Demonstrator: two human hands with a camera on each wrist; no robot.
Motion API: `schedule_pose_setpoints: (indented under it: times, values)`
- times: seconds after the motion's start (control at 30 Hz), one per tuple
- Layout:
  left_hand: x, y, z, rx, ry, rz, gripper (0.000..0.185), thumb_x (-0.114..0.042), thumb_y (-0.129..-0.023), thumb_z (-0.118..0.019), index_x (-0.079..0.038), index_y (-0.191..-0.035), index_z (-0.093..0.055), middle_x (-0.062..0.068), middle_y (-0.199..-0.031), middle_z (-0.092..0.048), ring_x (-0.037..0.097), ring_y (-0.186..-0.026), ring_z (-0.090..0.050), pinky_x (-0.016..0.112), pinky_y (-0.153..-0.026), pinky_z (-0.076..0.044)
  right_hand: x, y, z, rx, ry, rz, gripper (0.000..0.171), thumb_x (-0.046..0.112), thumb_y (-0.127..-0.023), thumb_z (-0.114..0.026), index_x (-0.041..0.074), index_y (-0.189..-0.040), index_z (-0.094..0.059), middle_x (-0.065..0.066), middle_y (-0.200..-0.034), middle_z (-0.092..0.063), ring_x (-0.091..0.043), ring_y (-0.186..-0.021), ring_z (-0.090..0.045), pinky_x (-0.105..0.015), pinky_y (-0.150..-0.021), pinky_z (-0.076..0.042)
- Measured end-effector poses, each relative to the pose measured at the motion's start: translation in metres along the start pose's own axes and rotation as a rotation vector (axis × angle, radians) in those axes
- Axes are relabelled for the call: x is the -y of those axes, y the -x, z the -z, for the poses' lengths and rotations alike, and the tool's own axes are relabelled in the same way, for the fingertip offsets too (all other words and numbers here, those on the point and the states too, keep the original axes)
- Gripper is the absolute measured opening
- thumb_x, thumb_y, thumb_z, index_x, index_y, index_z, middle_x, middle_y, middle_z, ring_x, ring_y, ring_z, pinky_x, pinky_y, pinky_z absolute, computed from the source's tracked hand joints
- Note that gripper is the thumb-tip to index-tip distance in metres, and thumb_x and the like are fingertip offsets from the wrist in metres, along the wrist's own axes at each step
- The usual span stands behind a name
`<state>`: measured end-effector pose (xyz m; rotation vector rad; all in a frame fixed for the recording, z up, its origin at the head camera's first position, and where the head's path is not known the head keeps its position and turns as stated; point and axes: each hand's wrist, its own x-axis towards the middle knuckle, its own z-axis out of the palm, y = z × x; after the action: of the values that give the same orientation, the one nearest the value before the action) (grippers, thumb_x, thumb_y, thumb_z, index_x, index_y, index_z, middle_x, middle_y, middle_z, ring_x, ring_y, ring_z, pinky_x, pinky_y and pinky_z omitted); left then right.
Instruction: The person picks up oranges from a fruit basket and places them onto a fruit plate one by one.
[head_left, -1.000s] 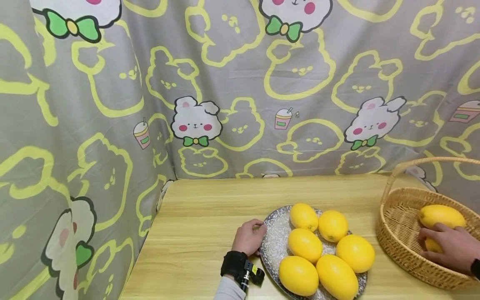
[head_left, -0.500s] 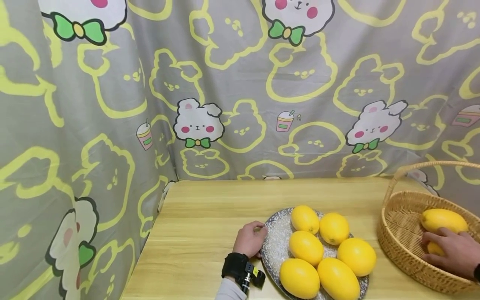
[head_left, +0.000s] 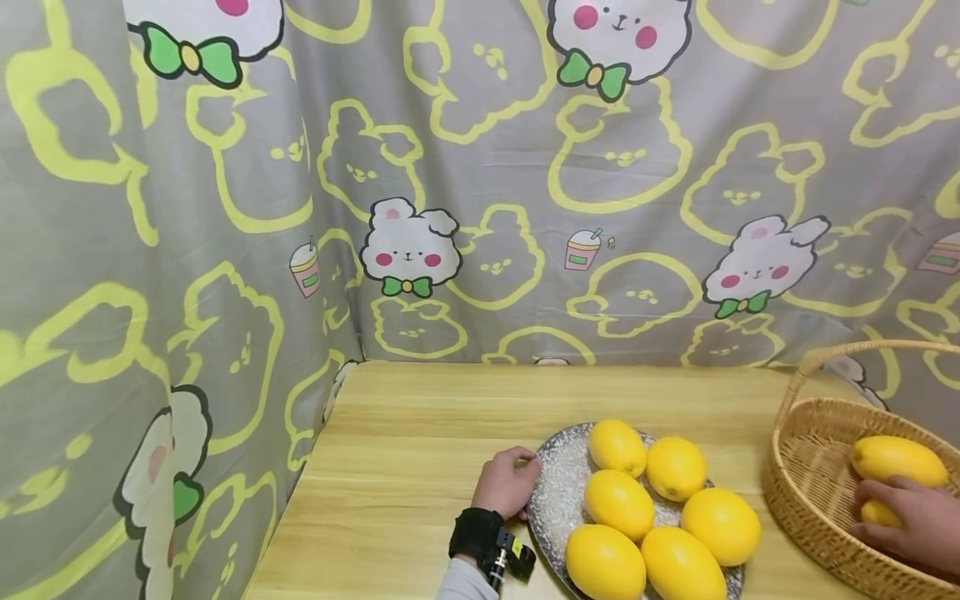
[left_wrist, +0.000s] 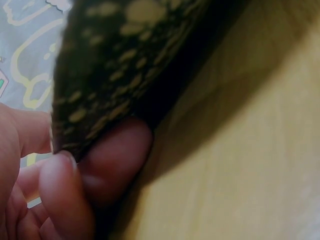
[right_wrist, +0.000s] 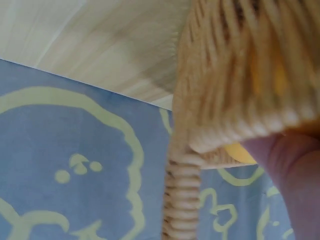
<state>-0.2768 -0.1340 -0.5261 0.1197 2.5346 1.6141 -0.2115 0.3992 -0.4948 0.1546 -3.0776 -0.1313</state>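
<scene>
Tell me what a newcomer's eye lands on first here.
The six yellow fruits heaped on the speckled plate near the table's front edge, with the left hand pinching the plate's left rim. At far right, the right hand rests on more yellow fruit inside the wicker basket.

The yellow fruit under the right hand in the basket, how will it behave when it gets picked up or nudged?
The yellow fruit looks smooth and rounded, so it may roll if nudged and could slip in a loose hold. The basket wall would probably stop it. The right hand covers most of it, so its weight is hard to judge; it looks firm, not floppy.
</scene>
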Motion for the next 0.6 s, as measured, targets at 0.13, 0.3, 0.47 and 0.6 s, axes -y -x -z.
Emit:
schedule_pose_setpoints:
  times: [0.13,0.3,0.47,0.6]
  values:
    - [-0.002,0.001,0.001,0.005,0.008,-0.002,0.030,-0.032,-0.102,-0.061,-0.012,-0.122,-0.072,-0.001,-0.072,-0.069,0.009,-0.036,-0.048,0.025,-0.036,-0.047,0.007,0.000,0.010,0.002,-0.011,0.064,0.032,0.039,-0.078,-0.087,0.020,-0.088,-0.064,-0.005,-0.091,-0.064,-0.012,-0.062,-0.052,-0.030,-0.055,-0.042]
    - [-0.002,0.001,0.001,0.010,0.008,-0.005,0.031,-0.033,-0.102,-0.061,-0.013,-0.123,-0.072,0.001,-0.075,-0.071,0.008,-0.035,-0.047,0.024,-0.036,-0.046,0.020,-0.002,0.031,0.017,0.004,0.143,0.029,0.038,-0.086,-0.083,0.019,-0.099,-0.066,0.000,-0.094,-0.061,0.000,-0.058,-0.041,-0.022,-0.053,-0.035]
    - [0.000,0.002,0.002,0.010,0.001,-0.008,0.032,-0.033,-0.102,-0.061,-0.011,-0.124,-0.072,0.000,-0.073,-0.071,0.008,-0.035,-0.047,0.024,-0.036,-0.046,0.034,-0.005,0.052,-0.019,0.003,0.131,0.030,0.039,-0.089,-0.080,0.016,-0.104,-0.068,0.001,-0.094,-0.060,0.003,-0.061,-0.036,-0.022,-0.052,-0.033]
    - [0.000,0.002,0.003,0.014,0.014,-0.018,0.032,-0.033,-0.102,-0.062,-0.011,-0.124,-0.071,0.000,-0.071,-0.070,0.008,-0.034,-0.046,0.024,-0.036,-0.045,0.040,-0.006,0.065,-0.092,-0.002,0.183,0.030,0.037,-0.087,-0.082,0.016,-0.104,-0.068,0.001,-0.095,-0.062,0.006,-0.061,-0.034,-0.021,-0.051,-0.032]
